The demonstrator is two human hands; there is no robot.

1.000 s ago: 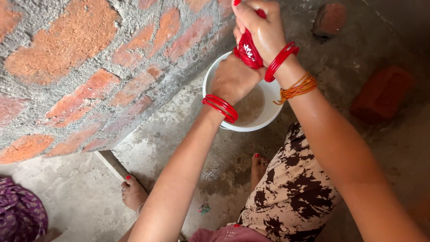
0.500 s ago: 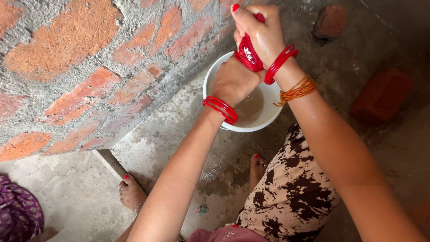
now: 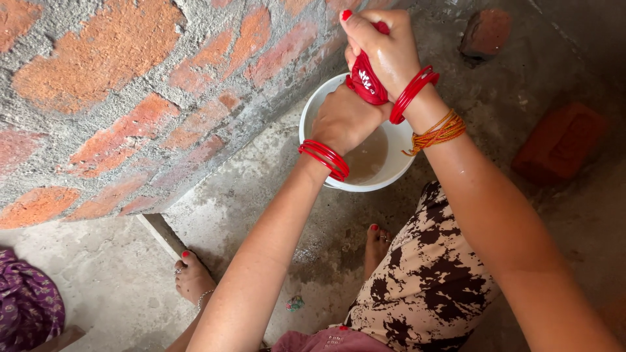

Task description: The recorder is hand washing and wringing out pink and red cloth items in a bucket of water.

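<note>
Both my hands grip a twisted red cloth point(image 3: 366, 83) with white print, held above a white bucket point(image 3: 398, 171) of murky water. My left hand point(image 3: 342, 120) clasps the cloth's lower end, knuckles toward the camera, red bangles on the wrist. My right hand point(image 3: 385, 42) wraps the upper end, with red bangles and an orange thread on its wrist. The cloth is bunched tight between the two fists. The bucket stands on the wet concrete floor point(image 3: 261, 215), right against the base of a brick wall point(image 3: 117, 98).
My bare feet point(image 3: 193, 277) stand on the concrete below, and a patterned brown-and-cream garment point(image 3: 424, 293) covers my legs. Loose bricks point(image 3: 561, 140) lie at the right, another point(image 3: 486, 31) at the top. A purple cloth point(image 3: 26, 306) is at the bottom left.
My hands have stayed over the bucket, still clenched on the red cloth, with only a slight shift in grip and view.
</note>
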